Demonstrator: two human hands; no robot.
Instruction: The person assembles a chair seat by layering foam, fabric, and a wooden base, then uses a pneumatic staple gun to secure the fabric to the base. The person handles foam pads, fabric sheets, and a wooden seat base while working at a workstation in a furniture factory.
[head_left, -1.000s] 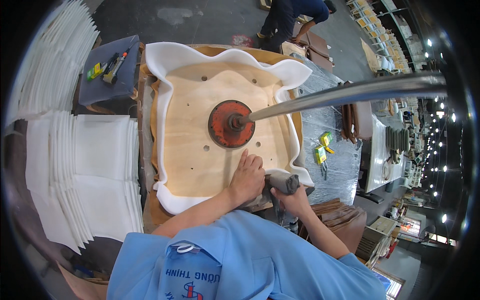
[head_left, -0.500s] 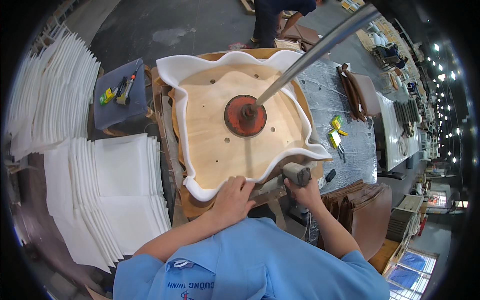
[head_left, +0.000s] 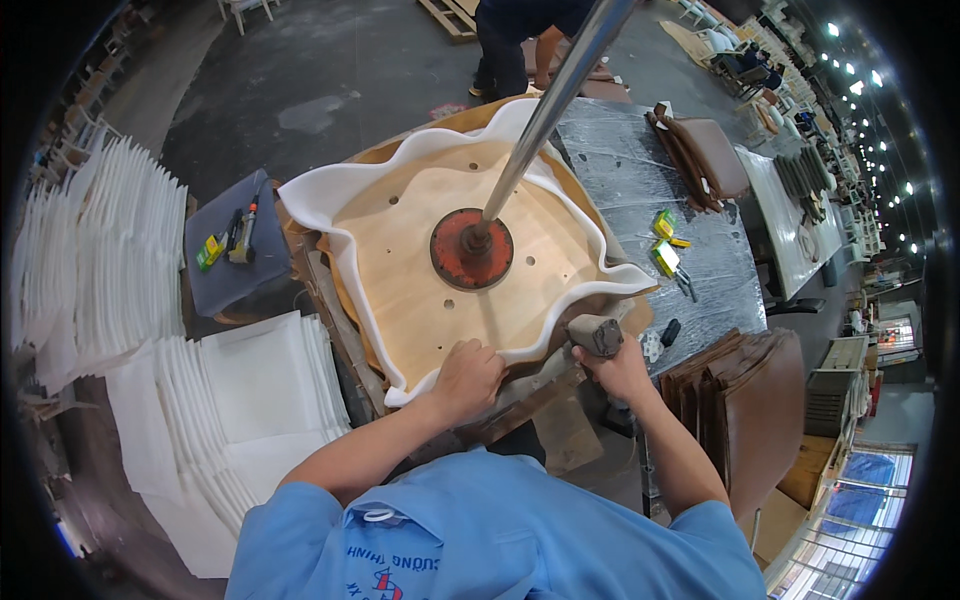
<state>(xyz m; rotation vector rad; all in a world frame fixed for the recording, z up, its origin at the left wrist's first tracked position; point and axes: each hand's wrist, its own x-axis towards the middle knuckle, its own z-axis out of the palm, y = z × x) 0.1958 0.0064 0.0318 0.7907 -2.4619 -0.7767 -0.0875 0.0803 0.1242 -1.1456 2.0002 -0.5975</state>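
At centre frame, lower half, the left hand [head_left: 467,378] is pressing down on the near edge of the white foam pad [head_left: 320,200], fingers curled over the foam lip where it is wrapping the round plywood seat board [head_left: 410,260]. Just to its right, the right hand [head_left: 622,372] is gripping a grey staple gun [head_left: 596,335], fist closed around the handle, with the tool head sitting at the foam edge right of the left hand. Both hands are working the same near rim, with the left one nearer the board's middle and the right one out at the lower-right corner. Foam edge is running left to right between the two hands, so the gun is lying to the right of the held spot, close but apart. Board is sitting on a wooden counter [head_left: 520,415], pinned at its centre by a red disc [head_left: 471,249] under a slanted steel pole [head_left: 545,110] rising to the upper right. Stacked white foam sheets [head_left: 250,390] are lying at lower left; brown seat shells [head_left: 745,400] are standing at lower right. Another person [head_left: 520,40] is standing at top centre, well apart.
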